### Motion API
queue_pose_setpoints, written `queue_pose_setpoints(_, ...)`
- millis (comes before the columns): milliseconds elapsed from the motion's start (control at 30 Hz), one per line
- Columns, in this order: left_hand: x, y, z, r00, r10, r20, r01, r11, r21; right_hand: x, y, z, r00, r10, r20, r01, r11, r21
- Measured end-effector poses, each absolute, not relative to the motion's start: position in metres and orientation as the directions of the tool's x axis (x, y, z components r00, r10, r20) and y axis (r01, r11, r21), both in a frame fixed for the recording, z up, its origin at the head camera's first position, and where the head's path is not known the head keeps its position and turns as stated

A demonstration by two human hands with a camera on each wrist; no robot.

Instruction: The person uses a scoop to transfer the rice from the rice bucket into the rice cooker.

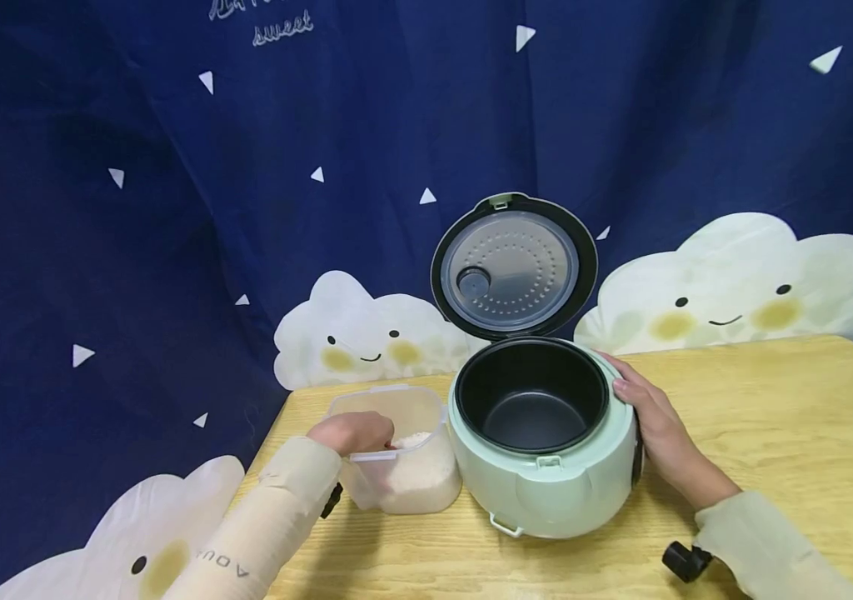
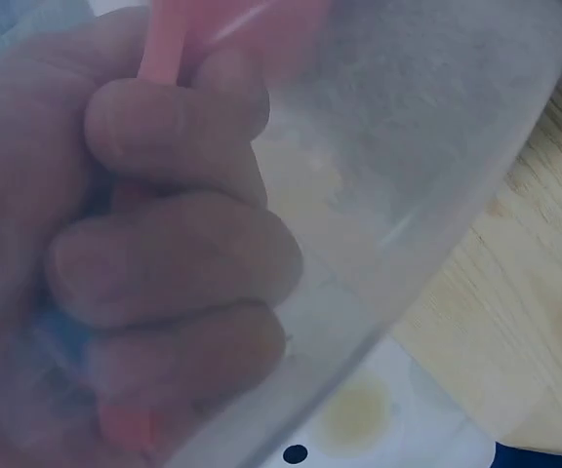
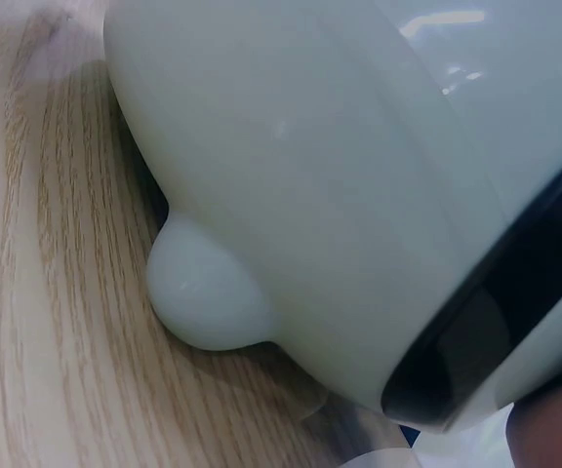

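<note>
My left hand (image 1: 355, 433) reaches into a clear plastic container (image 1: 385, 398) of white rice (image 1: 421, 479). In the left wrist view its curled fingers grip the handle of a pink scoop (image 2: 257, 27), seen through the cloudy container wall. The scoop's bowl is partly cut off at the top of that view. Right of the container stands a pale green rice cooker (image 1: 546, 500) with a black inner pot (image 1: 535, 417), bare inside. My right hand (image 1: 662, 425) rests against the cooker's right side, fingers along its upper edge.
The cooker's lid (image 1: 514, 267) stands raised at the back. Container and cooker sit close together on a wooden table (image 1: 786, 417). Behind the table hangs a dark blue curtain (image 1: 396, 108) with clouds and white triangles.
</note>
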State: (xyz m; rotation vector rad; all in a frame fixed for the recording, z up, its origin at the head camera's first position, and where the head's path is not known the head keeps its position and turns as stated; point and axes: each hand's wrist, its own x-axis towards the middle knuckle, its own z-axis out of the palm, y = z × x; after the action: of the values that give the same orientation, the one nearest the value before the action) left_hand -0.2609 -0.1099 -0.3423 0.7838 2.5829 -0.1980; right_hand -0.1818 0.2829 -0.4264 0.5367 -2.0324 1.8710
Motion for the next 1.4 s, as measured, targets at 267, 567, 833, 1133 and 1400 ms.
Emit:
queue_pose_setpoints(267,-0.2628,-0.1096,-0.3428,-0.756,0.476,-0.449,0.535,0.845,-0.005,-0.181,0.2837,-0.4246,-0.885,-0.059,0.462,-0.466,0.093,-0.88)
queue_pose_setpoints(567,-0.2639,-0.111,-0.3452,-0.754,0.481,-0.448,0.533,0.846,0.013,-0.1815,0.2828,-0.4262,-0.881,-0.058,0.47,-0.474,0.067,-0.878)
queue_pose_setpoints(833,-0.2631,-0.1117,-0.3444,-0.743,0.505,-0.44,0.551,0.834,0.027,-0.1817,0.283,-0.4261,-0.878,-0.062,0.475,-0.479,0.07,-0.875)
queue_pose_setpoints(1133,-0.2641,-0.1122,-0.344,-0.754,0.5,-0.426,0.536,0.843,0.042,-0.181,0.2838,-0.4262,-0.882,-0.065,0.467,-0.471,0.073,-0.879)
queue_pose_setpoints(1400,-0.2653,-0.1124,-0.3444,-0.746,0.512,-0.425,0.541,0.839,0.06,-0.1817,0.2838,-0.4267,-0.877,-0.062,0.477,-0.481,0.077,-0.873)
